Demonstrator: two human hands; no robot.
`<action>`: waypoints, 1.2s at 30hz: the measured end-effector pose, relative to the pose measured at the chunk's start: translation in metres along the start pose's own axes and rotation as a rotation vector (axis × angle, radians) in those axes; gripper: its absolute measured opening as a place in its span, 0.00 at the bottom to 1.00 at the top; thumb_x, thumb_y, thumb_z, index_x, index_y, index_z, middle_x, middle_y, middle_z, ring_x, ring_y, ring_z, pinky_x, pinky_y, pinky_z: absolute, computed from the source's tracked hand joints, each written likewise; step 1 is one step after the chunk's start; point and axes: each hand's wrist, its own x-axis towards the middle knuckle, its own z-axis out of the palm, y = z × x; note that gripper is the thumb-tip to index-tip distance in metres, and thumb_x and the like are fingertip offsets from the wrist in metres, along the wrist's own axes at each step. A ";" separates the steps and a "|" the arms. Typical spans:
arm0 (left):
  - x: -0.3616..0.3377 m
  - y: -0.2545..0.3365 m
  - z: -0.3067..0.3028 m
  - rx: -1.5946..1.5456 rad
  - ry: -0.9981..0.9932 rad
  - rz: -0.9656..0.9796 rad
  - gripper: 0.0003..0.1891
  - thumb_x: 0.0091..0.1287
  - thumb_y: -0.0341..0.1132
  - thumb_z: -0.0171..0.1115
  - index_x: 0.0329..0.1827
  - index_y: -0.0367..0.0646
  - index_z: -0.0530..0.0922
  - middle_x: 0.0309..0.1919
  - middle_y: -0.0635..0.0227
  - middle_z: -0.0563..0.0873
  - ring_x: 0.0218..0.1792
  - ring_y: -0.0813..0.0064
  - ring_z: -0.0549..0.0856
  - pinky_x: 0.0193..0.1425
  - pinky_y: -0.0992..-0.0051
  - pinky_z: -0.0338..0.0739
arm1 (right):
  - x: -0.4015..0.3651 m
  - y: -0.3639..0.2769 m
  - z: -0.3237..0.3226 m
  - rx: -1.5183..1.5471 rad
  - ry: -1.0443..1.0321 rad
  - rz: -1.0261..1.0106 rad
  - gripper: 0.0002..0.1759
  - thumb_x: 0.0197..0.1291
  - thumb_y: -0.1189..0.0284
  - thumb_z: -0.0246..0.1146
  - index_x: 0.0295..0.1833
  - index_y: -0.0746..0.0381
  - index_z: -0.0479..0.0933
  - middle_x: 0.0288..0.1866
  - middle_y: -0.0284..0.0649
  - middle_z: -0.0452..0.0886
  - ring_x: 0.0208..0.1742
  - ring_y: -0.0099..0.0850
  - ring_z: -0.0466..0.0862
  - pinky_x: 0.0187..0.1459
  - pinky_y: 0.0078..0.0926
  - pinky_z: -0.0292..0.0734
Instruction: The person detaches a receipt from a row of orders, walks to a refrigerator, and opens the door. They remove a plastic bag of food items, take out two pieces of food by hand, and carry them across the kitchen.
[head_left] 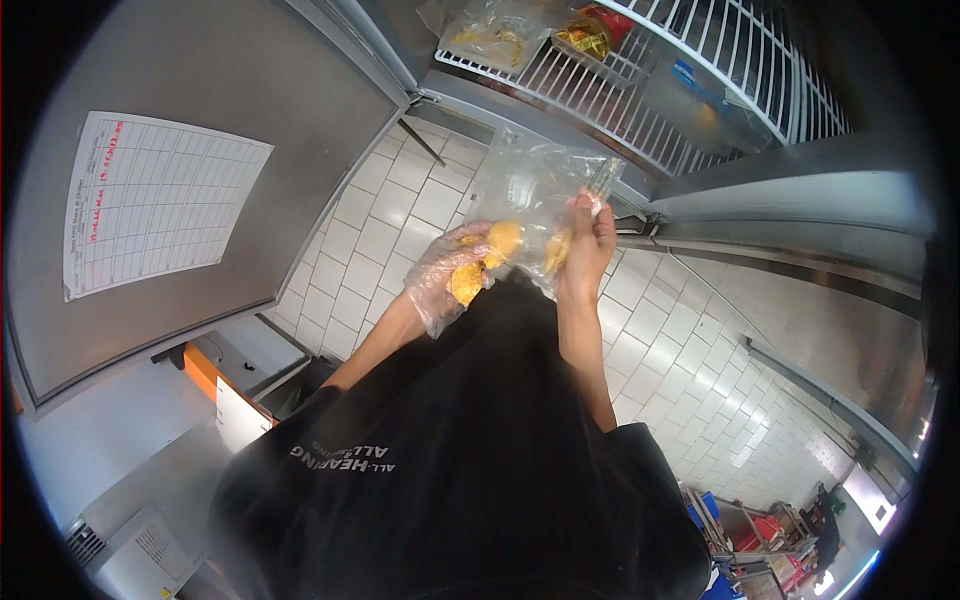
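In a clear plastic glove, my left hand [448, 275] is wrapped round yellow food pieces [467, 283]. My bare right hand [588, 245] pinches the edge of a clear plastic bag [525, 180], held up in front of my body. Another yellow piece [557, 250] shows through the plastic beside my right palm. The bag hangs between both hands, and one yellow piece [503, 240] lies at its lower left, by my left fingers. Whether that piece is inside the bag I cannot tell.
Ahead, an open fridge has white wire shelves [640, 125] with bagged food [495, 38] and a red and yellow packet [592, 35]. Its open door [300, 60] is at the left, bearing a paper chart [160, 200]. White floor tiles [630, 310] lie below.
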 end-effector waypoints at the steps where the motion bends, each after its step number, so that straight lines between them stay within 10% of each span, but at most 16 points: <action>1: -0.002 0.002 0.001 0.020 -0.002 -0.010 0.24 0.63 0.26 0.67 0.62 0.36 0.71 0.50 0.56 0.81 0.40 0.71 0.84 0.35 0.77 0.83 | 0.003 -0.002 0.000 -0.030 0.009 -0.030 0.09 0.72 0.69 0.58 0.51 0.62 0.77 0.39 0.32 0.80 0.34 0.18 0.76 0.36 0.18 0.73; 17: -0.014 0.036 0.017 -0.175 -0.215 0.163 0.27 0.65 0.30 0.65 0.65 0.39 0.65 0.57 0.54 0.76 0.56 0.64 0.80 0.37 0.81 0.80 | 0.144 0.000 -0.006 0.496 -0.072 0.012 0.15 0.74 0.63 0.54 0.58 0.59 0.74 0.46 0.35 0.81 0.43 0.25 0.81 0.42 0.24 0.80; 23: -0.051 0.043 0.007 -0.265 -0.179 0.214 0.28 0.66 0.35 0.63 0.68 0.49 0.63 0.45 0.51 0.80 0.23 0.76 0.81 0.17 0.82 0.78 | 0.304 -0.017 0.040 0.466 -0.058 0.052 0.20 0.76 0.61 0.49 0.64 0.63 0.66 0.56 0.42 0.75 0.53 0.34 0.78 0.52 0.40 0.79; 28: -0.112 0.044 -0.026 -0.271 -0.071 0.462 0.30 0.61 0.33 0.68 0.65 0.39 0.66 0.47 0.50 0.79 0.24 0.75 0.80 0.23 0.84 0.80 | 0.225 0.004 0.058 0.098 0.279 -0.174 0.26 0.67 0.65 0.51 0.70 0.56 0.62 0.62 0.46 0.70 0.64 0.44 0.74 0.60 0.45 0.73; 32: -0.197 0.019 -0.092 -0.563 -0.082 0.604 0.30 0.61 0.31 0.67 0.66 0.39 0.65 0.46 0.49 0.79 0.23 0.75 0.80 0.19 0.81 0.80 | 0.084 0.047 0.099 -0.030 -0.115 -0.189 0.15 0.71 0.62 0.53 0.53 0.61 0.74 0.50 0.43 0.80 0.52 0.32 0.80 0.47 0.31 0.78; 36: -0.284 -0.025 -0.192 -0.769 0.074 0.937 0.30 0.66 0.34 0.63 0.71 0.47 0.64 0.50 0.53 0.81 0.26 0.73 0.84 0.19 0.78 0.81 | -0.049 0.138 0.141 -0.512 -1.050 0.161 0.18 0.74 0.62 0.50 0.55 0.64 0.77 0.47 0.45 0.84 0.46 0.32 0.85 0.49 0.30 0.79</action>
